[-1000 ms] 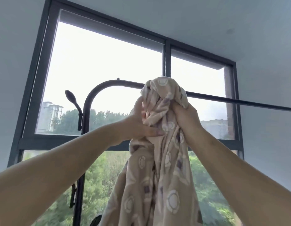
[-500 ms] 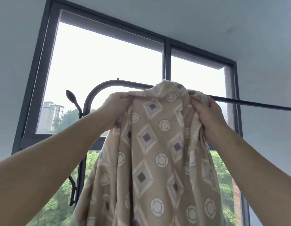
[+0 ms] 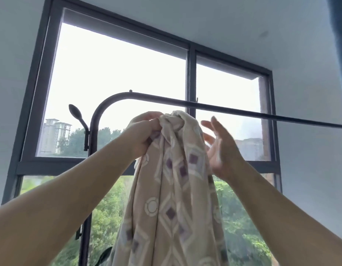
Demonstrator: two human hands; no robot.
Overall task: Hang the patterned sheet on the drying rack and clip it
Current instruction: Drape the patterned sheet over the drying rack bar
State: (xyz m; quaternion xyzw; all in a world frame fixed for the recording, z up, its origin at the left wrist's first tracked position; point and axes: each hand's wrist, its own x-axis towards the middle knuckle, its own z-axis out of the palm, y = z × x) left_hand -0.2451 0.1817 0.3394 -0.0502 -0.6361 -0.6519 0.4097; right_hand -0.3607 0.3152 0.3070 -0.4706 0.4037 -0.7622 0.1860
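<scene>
You're mid-hang: your left hand grips the bunched top of the beige diamond-patterned fabric sheet just under the black metal rack rail. Your right hand is spread and empty. Next, lift the sheet over the rail.

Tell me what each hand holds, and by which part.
Left hand grips the sheet by its bunched top end; right hand is open beside it, holding nothing.

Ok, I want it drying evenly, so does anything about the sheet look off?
Yes. The patterned sheet is not draped over the rack bar: its top is bunched into a wad just below the bar, gripped only by the left hand. The right hand is open beside it, holding nothing. No clip is in view.
</scene>
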